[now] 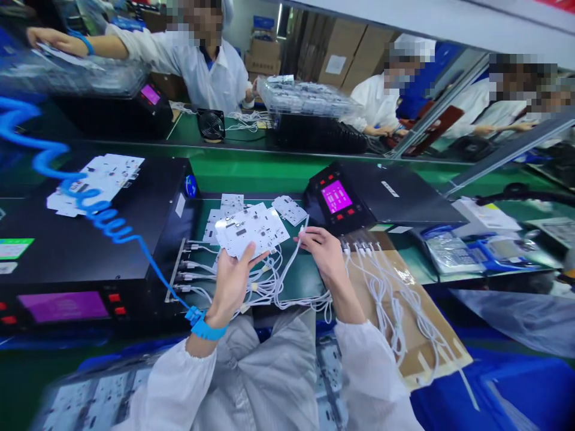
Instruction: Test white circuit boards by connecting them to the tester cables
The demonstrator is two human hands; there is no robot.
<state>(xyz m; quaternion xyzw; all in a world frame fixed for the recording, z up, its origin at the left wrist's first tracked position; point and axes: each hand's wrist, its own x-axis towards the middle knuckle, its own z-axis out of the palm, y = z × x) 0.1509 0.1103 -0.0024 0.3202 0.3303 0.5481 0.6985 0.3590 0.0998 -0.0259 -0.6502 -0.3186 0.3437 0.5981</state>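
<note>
My left hand (234,276) is closed on a white circuit board (251,230), its thumb on top near the front edge. A blue wrist strap (205,325) with a coiled cord is around that wrist. To the right, my right hand (321,246) pinches the plug end of a white cable (290,263), just right of the board and apart from it. More white circuit boards (290,209) lie on the green bench behind the held one. A bundle of white cables (263,287) runs below my hands from connectors on the left black box.
A black box (108,239) with boards on top stands left; another (395,197) with a lit magenta screen stands right. Cables (395,299) hang over brown cardboard. The blue coiled cord (103,215) crosses the left side. Several people in white work across the bench.
</note>
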